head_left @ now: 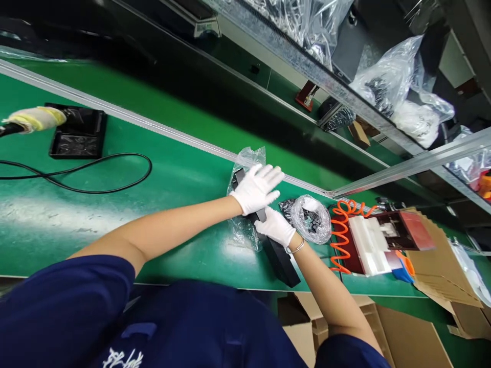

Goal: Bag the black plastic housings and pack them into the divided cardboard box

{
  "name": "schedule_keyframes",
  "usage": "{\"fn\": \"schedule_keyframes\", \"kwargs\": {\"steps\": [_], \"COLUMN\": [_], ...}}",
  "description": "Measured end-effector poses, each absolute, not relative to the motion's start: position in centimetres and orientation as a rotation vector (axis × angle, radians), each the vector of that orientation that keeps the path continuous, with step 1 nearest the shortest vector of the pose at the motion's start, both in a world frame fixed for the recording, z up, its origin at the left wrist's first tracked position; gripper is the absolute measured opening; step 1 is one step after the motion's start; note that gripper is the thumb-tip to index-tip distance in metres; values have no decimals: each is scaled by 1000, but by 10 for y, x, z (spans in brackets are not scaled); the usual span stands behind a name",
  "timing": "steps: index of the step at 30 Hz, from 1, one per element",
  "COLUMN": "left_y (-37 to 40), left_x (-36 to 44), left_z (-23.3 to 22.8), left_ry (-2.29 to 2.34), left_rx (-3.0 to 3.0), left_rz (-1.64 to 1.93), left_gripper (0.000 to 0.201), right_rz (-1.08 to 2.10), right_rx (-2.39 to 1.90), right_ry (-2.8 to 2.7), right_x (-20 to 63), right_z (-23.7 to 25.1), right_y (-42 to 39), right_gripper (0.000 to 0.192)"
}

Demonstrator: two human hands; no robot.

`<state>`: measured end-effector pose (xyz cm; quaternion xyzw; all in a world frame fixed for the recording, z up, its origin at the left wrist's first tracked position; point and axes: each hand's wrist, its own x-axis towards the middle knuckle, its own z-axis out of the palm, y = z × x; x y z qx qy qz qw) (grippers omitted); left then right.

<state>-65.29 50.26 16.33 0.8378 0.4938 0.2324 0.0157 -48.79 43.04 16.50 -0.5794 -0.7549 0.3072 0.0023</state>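
My left hand point(256, 190) flat across bar point(279, 261), fingers straight; my right hand point(275, 228) grips bar's middle, thumb on top. Bar over table point(184, 245), clear bag point(244, 236) about far end.

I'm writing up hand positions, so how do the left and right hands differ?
The left hand is flat and outstretched over the black part; the right hand grips that part, thumb on top. The right hand has a bracelet at the wrist; the left hand shows none. Both wear white gloves.
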Motion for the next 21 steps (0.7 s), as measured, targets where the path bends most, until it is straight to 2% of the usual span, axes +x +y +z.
{"fn": "schedule_keyframes", "kwargs": {"steps": [5, 10, 14, 18, 21], "left_y": [507, 505, 514, 515, 516], "left_x": [-655, -648, -650, -649, -652], "left_z": [163, 162, 164, 164, 164], "left_ry": [1788, 1488, 1761, 1463, 1689], "left_rx": [2413, 2547, 2362, 2576, 2430], "left_rz": [813, 730, 788, 753, 803], "left_gripper": [64, 62, 65, 61, 61], "right_rz": [987, 989, 1005, 986, 986], "right_rx": [-1824, -1761, -1798, -1805, -1854], "right_ry": [-2328, -2333, -2319, -2301, -2297], "right_x": [-484, -479, -477, -478, -478], "right_z": [159, 152, 150, 153, 155], "right_y": [432, 434, 434, 433, 433], "right_gripper": [15, 17, 16, 16, 17]}}
